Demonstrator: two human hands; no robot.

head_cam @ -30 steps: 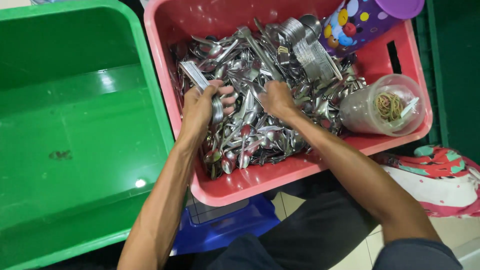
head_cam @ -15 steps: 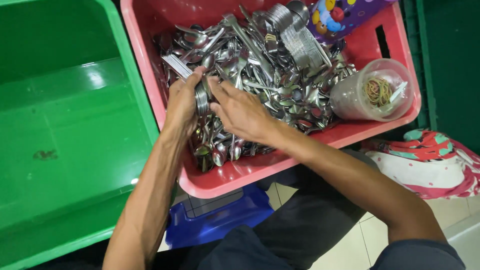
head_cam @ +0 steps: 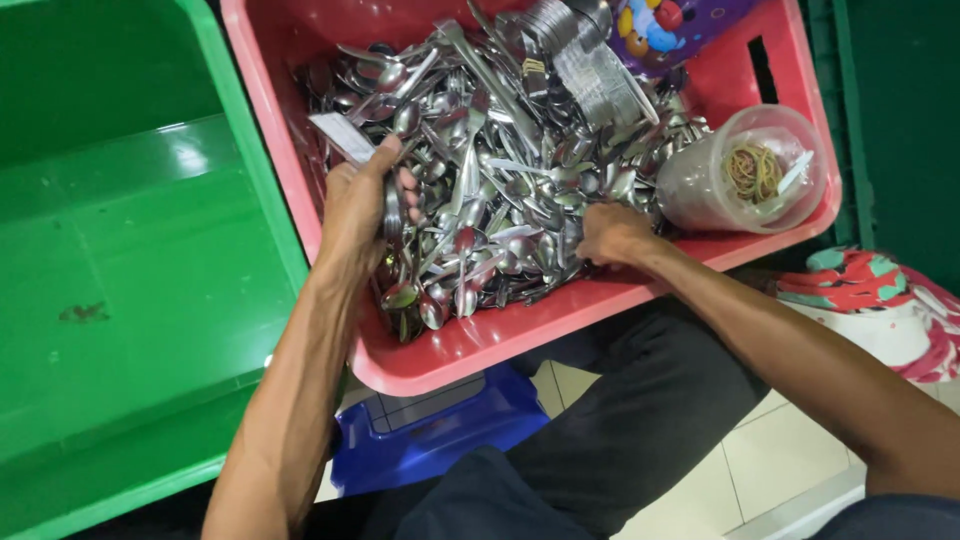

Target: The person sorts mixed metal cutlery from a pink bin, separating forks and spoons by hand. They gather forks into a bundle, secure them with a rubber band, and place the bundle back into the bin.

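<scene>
A red plastic tub [head_cam: 560, 320] holds a heap of steel spoons [head_cam: 500, 170]. My left hand [head_cam: 358, 205] is at the tub's left side, closed around a bundle of spoons [head_cam: 392, 215] with their handles sticking up. My right hand [head_cam: 612, 235] reaches into the heap near the tub's front right, fingers curled among the spoons; whether it grips one is hidden. A stack of bundled spoons [head_cam: 590, 60] lies at the back of the tub.
A green tub [head_cam: 120, 250] stands to the left. A clear plastic cup [head_cam: 745, 170] with rubber bands and a purple patterned container [head_cam: 680, 25] sit in the red tub's right part. A blue stool [head_cam: 440, 430] is under the tub. A patterned cloth [head_cam: 870, 300] lies at right.
My right hand has left my left hand and moved right across the heap. My left hand keeps its bundle of spoons and has shifted slightly.
</scene>
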